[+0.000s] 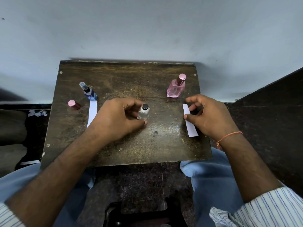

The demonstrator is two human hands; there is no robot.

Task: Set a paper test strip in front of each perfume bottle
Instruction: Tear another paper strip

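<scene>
Three perfume bottles stand on a dark wooden board (124,82). A blue bottle (89,92) is at the left, with a white paper strip (91,114) lying in front of it. My left hand (114,118) grips a small clear bottle with a black cap (144,112) at the middle. A pink bottle (176,86) stands at the back right. In front of it lies a second white strip (190,123), with my right hand (211,115) pinching its middle, thumb on the paper.
A loose pink cap (73,104) lies on its side at the board's left edge. Paper scraps (36,113) lie on the floor to the left, and another strip (29,162) lies lower left. A wall rises right behind the board.
</scene>
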